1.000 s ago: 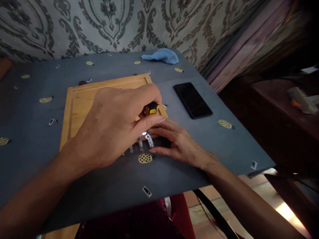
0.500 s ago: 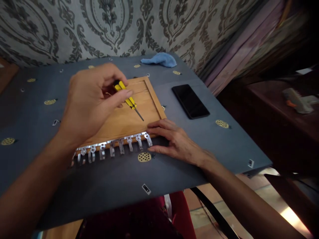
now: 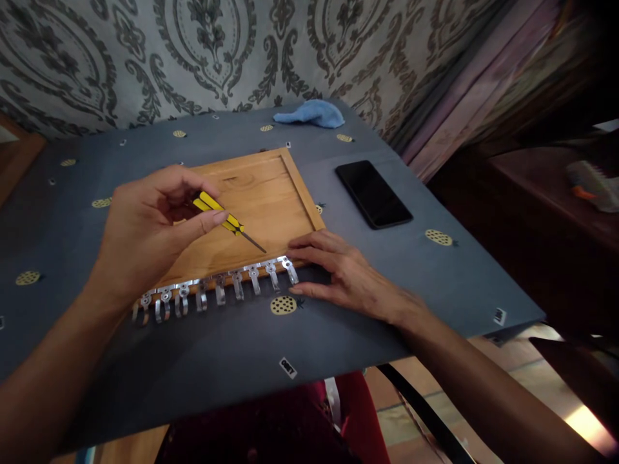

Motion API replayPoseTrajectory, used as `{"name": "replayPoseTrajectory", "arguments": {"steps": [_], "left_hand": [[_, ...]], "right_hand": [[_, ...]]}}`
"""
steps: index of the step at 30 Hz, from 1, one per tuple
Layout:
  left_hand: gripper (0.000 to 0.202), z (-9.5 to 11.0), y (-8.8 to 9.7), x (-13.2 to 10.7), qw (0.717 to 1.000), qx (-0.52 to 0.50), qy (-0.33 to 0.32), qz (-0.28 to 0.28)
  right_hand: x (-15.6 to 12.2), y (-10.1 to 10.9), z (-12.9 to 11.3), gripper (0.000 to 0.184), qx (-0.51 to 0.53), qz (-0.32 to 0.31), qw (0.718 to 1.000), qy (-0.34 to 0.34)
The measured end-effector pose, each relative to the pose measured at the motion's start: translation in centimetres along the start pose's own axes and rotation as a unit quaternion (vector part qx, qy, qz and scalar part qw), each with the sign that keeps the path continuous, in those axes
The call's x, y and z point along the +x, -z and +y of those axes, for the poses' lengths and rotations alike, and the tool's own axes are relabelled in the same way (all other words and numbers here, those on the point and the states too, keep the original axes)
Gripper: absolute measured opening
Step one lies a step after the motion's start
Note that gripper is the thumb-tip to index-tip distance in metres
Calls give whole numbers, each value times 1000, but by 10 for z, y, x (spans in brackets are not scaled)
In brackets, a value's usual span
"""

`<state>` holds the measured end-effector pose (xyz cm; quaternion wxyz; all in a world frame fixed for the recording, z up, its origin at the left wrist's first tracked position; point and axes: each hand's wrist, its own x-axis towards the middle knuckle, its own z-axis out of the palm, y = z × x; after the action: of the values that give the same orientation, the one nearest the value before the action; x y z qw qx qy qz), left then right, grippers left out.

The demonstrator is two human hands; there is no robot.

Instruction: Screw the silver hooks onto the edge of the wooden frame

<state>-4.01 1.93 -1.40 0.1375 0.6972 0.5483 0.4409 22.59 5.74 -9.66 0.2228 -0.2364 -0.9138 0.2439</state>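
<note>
My left hand (image 3: 149, 225) is closed around a screwdriver (image 3: 217, 212) with a yellow and black handle and a thin metal shaft. Its tip points down and right, just above the metal hook rail (image 3: 236, 274). That rail, with several shiny curved hooks, lies along the near edge of a framed wooden board (image 3: 256, 200). At the near right corner of the board, my right hand (image 3: 338, 274) grips the edge, fingers on the wood and thumb beside the last hook. My left hand hides the board's left part.
A black phone (image 3: 374, 193) lies right of the board on the grey tablecloth (image 3: 387, 296) with its pineapple print. Behind it is a crumpled blue cloth (image 3: 312, 114). Patterned fabric (image 3: 213, 51) hangs at the back. A wooden edge (image 3: 19, 158) shows at far left.
My left hand has moved left and down with the screwdriver, bringing its tip closer to the hook rail. My right hand stays at the board's corner. The view has shifted slightly.
</note>
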Motion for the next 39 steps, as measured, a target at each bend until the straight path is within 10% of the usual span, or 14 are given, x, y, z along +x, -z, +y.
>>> {"name": "replayPoseTrajectory", "arguments": {"steps": [10,39], "left_hand": [[16,42,-23,-10,988,106,-112,28],[20,45,-33,-11,968,177,-167,-59]], "right_hand": [[1,0,-1,49,-4,9,1000,8],[1,1,-2,44,7,9,1000,12]]}}
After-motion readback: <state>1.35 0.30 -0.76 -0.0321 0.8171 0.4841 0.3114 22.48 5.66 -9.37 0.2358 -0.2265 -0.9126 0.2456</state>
